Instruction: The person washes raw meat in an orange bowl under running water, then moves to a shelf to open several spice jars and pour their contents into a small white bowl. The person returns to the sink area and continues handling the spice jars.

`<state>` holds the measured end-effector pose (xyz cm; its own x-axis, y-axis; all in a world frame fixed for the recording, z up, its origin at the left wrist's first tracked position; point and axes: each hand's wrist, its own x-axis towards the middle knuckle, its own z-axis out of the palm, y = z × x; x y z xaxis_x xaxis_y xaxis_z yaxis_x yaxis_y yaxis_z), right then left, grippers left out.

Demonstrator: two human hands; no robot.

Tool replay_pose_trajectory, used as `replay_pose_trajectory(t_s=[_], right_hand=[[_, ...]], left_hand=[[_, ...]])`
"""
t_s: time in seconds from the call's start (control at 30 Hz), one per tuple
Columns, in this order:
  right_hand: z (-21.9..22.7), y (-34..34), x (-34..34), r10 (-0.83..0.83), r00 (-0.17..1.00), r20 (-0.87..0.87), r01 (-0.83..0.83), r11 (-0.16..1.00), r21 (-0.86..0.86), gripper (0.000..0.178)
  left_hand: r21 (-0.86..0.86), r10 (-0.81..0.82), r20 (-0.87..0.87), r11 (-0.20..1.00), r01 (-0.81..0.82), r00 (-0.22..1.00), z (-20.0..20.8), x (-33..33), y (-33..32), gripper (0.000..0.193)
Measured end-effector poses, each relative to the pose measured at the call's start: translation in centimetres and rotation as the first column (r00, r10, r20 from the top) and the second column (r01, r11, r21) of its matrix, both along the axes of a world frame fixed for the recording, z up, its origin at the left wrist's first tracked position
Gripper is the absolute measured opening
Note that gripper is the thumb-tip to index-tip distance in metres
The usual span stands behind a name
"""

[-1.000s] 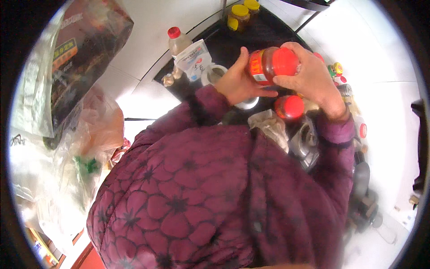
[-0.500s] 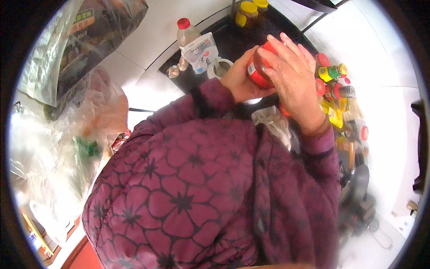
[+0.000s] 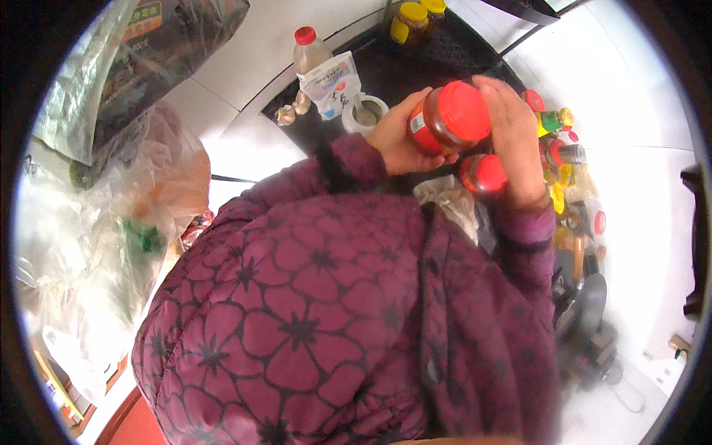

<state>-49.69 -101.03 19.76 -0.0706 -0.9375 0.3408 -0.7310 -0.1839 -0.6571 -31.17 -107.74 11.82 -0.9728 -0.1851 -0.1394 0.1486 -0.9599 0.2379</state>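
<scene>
Left hand (image 3: 400, 141) is curved round the lower part of a red-lidded glass jar (image 3: 432, 127), the palm at its left side and some fingertips showing beneath it; the grasp appears firm. Right hand (image 3: 515, 127) stands at the right of the red lid (image 3: 464, 111), fingers extended and only loosely bent, not closed round the rim; whether its palm or thumb makes contact cannot be determined. The jar holds reddish-brown contents, bears a red label, and is held tilted above the black desk (image 3: 371, 68), lid seated on its mouth. In this inspector's judgement, the step in hand is handling of the jar at its lid; whether the lid is tight or loose cannot be established. The next move calls for a steady hold by the left hand and, if the lid is to be worked, a full grip on its rim by the right. A second red-lidded jar (image 3: 483, 175) lies nearer the body, just below the held one in view. Left of the jar are a white-rimmed cup (image 3: 354, 119), a white packet (image 3: 331, 83), a red-capped clear bottle (image 3: 311, 53) and garlic bulbs (image 3: 285, 115).
</scene>
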Motion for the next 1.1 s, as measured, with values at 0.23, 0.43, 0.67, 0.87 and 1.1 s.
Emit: replay_pose_trajectory(t_s=[0.23, 0.43, 0.67, 0.87, 1.1], right_hand=[[2.6, 0.8, 1.2, -0.055, 0.998, -0.022, 0.048, 0.974, -0.223, 0.030], [2.9, -0.5, 4.6, 0.100, 0.986, -0.137, -0.122, 0.979, -0.165, 0.027], [2.7, -1.0, 1.1, -0.044, 0.872, 0.488, -0.010, 0.994, 0.107, 0.028], [3.2, 2.7, -1.0, 0.020, 0.843, 0.538, 0.023, 0.997, -0.074, 0.031], [4.0, 8.1, -3.1, 0.099, 0.957, 0.273, -0.029, 0.967, -0.252, 0.031]], left_hand=[[-0.025, 0.034, 0.041, 0.999, -0.033, 0.999, 1.2, 0.1, -0.1, 0.068], [-0.136, -0.047, 0.041, 0.989, 0.053, 0.998, 0.9, -0.2, 0.0, 0.067], [0.034, -0.073, 0.027, 0.997, 0.072, 0.997, 1.7, -1.1, 0.3, 0.081], [-0.222, -0.142, -0.085, 0.968, 0.121, 0.986, 2.8, -2.6, 2.5, 0.095], [-0.196, -0.306, -0.085, 0.938, 0.285, 0.948, 2.7, -5.3, 5.8, 0.095]])
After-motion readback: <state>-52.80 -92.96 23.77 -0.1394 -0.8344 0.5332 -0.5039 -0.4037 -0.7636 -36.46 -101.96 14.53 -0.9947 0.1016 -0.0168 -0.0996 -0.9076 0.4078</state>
